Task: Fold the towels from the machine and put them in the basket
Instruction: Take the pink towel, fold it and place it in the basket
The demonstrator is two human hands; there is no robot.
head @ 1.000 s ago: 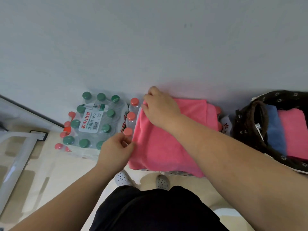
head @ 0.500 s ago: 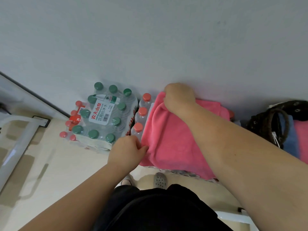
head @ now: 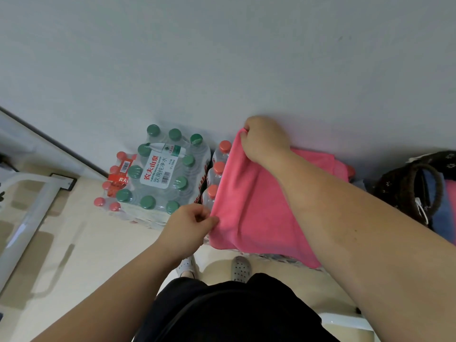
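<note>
- Our right hand (head: 265, 141) pinches the far left corner of the pink towel (head: 251, 213); our left hand (head: 190, 222) pinches its near left corner.
- We judge the fold could skew or slide, because the towel lies on a lumpy bottle pack (head: 218, 167), left of the basket (head: 404, 191).
- Its long axis seems to run from us toward the wall (head: 222, 58).
</note>
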